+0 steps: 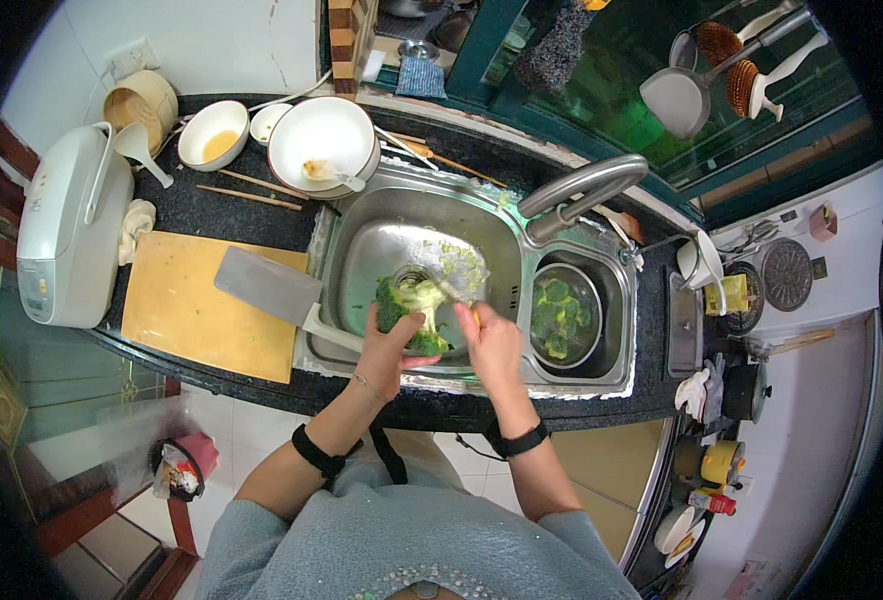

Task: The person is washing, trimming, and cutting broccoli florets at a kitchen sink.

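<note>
My left hand [389, 352] grips a head of broccoli [425, 311] over the larger basin [366, 217] of the steel sink. Its cut, pale stalk side faces up, and dark green florets show at the left and below. In my right hand [495, 341] is a small bladed tool [453, 291], a knife or a peeler, with a bit of yellow at its handle. The blade is blurred and points toward the stalk; whether it touches cannot be told. Green peelings [462, 262] lie on the basin floor. Cut florets [559, 315] fill part of a round bowl [599, 311] in the smaller basin.
A cleaver [269, 285] lies across the cutting board [179, 315], its handle reaching over the sink rim beside my left hand. The faucet [584, 187] arches behind the sink. Stacked bowls [321, 135], chopsticks [250, 197] and a rice cooker [74, 232] stand to the left.
</note>
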A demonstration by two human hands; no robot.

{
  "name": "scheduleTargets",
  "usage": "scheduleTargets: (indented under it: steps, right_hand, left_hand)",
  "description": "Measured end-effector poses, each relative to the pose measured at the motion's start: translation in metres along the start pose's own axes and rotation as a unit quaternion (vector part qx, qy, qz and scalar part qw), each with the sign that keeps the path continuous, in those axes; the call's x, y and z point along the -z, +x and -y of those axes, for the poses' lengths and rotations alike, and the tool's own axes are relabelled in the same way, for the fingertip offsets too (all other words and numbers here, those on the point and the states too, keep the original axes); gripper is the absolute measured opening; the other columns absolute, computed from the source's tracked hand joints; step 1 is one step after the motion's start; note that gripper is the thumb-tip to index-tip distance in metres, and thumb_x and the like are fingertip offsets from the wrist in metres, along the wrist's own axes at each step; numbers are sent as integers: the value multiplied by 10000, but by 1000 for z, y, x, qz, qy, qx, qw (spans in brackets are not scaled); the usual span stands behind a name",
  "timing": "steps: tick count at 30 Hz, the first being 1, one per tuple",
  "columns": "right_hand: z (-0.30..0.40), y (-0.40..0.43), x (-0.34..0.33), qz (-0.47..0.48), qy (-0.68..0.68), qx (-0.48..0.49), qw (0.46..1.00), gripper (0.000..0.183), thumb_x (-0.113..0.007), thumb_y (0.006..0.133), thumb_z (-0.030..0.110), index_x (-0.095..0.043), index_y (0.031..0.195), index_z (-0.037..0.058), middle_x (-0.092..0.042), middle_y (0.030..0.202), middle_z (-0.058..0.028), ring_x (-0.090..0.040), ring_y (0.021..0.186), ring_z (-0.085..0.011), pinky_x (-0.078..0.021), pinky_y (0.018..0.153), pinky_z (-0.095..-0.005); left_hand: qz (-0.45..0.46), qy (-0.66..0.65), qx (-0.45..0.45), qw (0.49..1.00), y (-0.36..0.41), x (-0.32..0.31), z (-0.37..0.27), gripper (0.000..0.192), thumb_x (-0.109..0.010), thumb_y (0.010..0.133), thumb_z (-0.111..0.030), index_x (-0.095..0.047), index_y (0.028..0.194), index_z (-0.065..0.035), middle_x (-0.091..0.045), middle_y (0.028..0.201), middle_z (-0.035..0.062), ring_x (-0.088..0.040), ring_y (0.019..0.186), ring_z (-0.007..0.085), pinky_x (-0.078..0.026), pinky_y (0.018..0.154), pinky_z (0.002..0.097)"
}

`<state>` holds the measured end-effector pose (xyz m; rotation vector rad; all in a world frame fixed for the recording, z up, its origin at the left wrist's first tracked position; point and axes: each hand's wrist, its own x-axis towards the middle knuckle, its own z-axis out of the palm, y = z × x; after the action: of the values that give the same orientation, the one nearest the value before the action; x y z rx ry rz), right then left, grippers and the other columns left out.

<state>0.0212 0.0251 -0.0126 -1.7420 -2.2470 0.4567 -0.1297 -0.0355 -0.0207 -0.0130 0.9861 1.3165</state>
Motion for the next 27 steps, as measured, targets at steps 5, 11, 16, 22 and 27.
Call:
scheduleTargets:
  steps: [5, 11, 16, 22, 27]
  right_hand:
    - [-20, 5, -4, 11, 16, -112, 994, 511, -460, 900, 507, -590, 739, 40, -576, 658, -226, -581, 683, -411, -438, 586, -455]
    - [13, -5, -8, 18, 48, 19, 999, 521, -427, 899, 541, -644, 826, 73, -597, 601, -180, -606, 592, -358, -461, 537, -412]
    - [-20, 10, -12, 25, 44, -87, 995, 560, -395, 903, 556, -637, 799, 62, -615, 657, -195, -613, 669, -383, -464, 599, -443]
    - [15, -6, 2, 57, 86, -40, 994, 497, -485, 886, 503, -622, 776, 38, -577, 652, -211, -585, 671, -395, -440, 580, -438]
    - [-23, 12, -10, 5, 3, -81, 997, 554, -419, 902, 541, -628, 763, 47, -596, 614, -197, -609, 615, -373, -461, 573, -452]
  left_hand:
    - [-12, 31, -30, 999, 0, 5, 5, 894, -683, 775, -143, -54, 1401, -33, -466, 1182, 166, -580, 950, 267, -591, 655, 413]
    - [37, 6, 34, 999, 3, 8, -2, 474, -587, 839, -325, -433, 1201, -59, -546, 1106, 129, -605, 946, 276, -583, 714, 430]
    - [60, -45, 86, 993, -1, 1, -6, 454, -598, 816, -332, -477, 1171, -75, -549, 1063, 88, -610, 881, 225, -578, 717, 430]
    - [42, -11, 77, 996, 1, 5, -6, 447, -589, 813, -344, -482, 1164, -89, -552, 1068, 90, -607, 880, 213, -575, 721, 426]
    - [46, 2, 59, 997, -8, 0, -4, 473, -583, 810, -342, -461, 1185, -79, -541, 1101, 95, -616, 885, 245, -574, 728, 420]
